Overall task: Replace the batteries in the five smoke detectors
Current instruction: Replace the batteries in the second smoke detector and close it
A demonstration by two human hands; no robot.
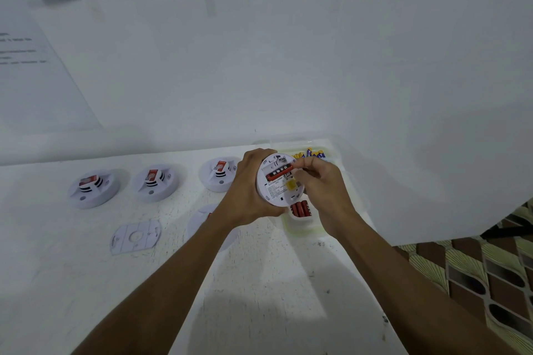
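Head view: the left hand (248,190) grips a white detector (272,192) by its rim, fingers curled round the edge, and holds it above the table (259,282) with its back towards the camera. A red battery (279,173) lies in the open compartment. The right hand (320,184) has its thumb and fingertips closed on the battery's right end. Three detectors (157,181) sit face up in a row to the left, and a fifth detector (202,223) lies partly hidden under the left forearm. A loose plate (135,236) lies near it. Just behind the hands, a tray (302,232) holds red batteries (301,209) and, farther back, yellow batteries (310,153).
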